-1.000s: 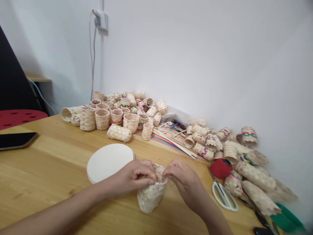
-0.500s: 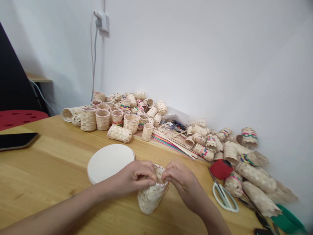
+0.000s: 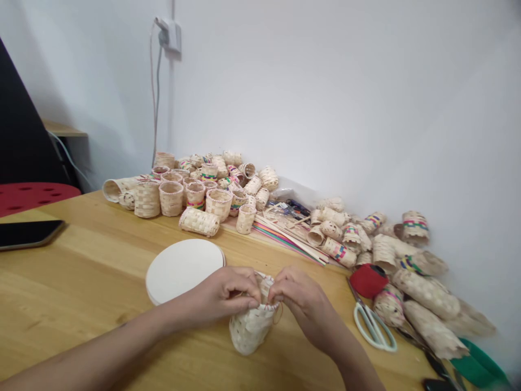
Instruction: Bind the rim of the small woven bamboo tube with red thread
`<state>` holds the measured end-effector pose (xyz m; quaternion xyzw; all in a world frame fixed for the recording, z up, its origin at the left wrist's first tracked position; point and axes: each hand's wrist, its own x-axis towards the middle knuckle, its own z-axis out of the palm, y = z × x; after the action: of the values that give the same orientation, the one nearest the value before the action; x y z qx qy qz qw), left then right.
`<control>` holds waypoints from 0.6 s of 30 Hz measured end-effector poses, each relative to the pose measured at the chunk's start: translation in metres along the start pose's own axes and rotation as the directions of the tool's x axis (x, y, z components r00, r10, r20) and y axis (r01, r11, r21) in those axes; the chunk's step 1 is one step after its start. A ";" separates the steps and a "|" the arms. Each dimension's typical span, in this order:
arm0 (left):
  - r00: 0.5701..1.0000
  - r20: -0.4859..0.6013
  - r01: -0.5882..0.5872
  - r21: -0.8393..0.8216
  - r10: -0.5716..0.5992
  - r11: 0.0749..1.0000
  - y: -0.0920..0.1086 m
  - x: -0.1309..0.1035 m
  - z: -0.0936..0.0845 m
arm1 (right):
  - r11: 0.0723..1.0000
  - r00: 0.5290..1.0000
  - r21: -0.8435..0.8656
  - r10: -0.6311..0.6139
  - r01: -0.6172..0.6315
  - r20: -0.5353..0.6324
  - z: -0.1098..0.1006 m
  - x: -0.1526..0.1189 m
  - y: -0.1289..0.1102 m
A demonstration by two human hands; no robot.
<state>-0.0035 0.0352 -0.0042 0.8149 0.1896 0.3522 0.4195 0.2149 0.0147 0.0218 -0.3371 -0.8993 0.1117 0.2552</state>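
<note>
A small woven basket (image 3: pixel 251 330) of pale strips leans on the table in front of me, its mouth tipped up between my hands. Reddish stitching runs round its rim. My left hand (image 3: pixel 240 290) pinches the left side of that rim between thumb and fingers. On the right side, the closed fingertips of my right hand (image 3: pixel 291 290) press at the rim; anything small inside the pinch is hidden. A thin loop of reddish thread (image 3: pixel 279 316) hangs just below the right fingertips.
Round white discs (image 3: pixel 185 270) lie stacked left of the basket. Scissors with pale handles (image 3: pixel 376 328) and a red spool (image 3: pixel 368 281) are at right. Many woven baskets (image 3: pixel 171 198) and coloured strips (image 3: pixel 288 239) line the wall. A phone (image 3: pixel 30 234) lies far left.
The thread by my right hand, close against the rim before, now hangs out in a looser loop. Both hands and the basket have stayed nearly in place.
</note>
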 end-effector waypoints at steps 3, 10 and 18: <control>1.000 0.005 -0.009 -0.003 0.010 1.000 -0.001 -0.001 0.001 | 0.999 1.000 0.042 0.007 -0.007 0.017 0.002 -0.001 0.001; 1.000 0.001 -0.007 -0.005 0.007 1.000 -0.002 -0.001 0.002 | 0.994 0.999 0.108 0.019 -0.023 0.037 0.003 0.001 0.002; 1.000 0.013 -0.005 0.003 0.005 1.000 -0.002 -0.001 0.004 | 0.999 0.998 0.038 0.013 -0.015 0.056 0.002 0.001 -0.002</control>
<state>-0.0018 0.0333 -0.0078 0.8182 0.1856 0.3478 0.4185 0.2120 0.0140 0.0216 -0.3350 -0.9015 0.1400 0.2355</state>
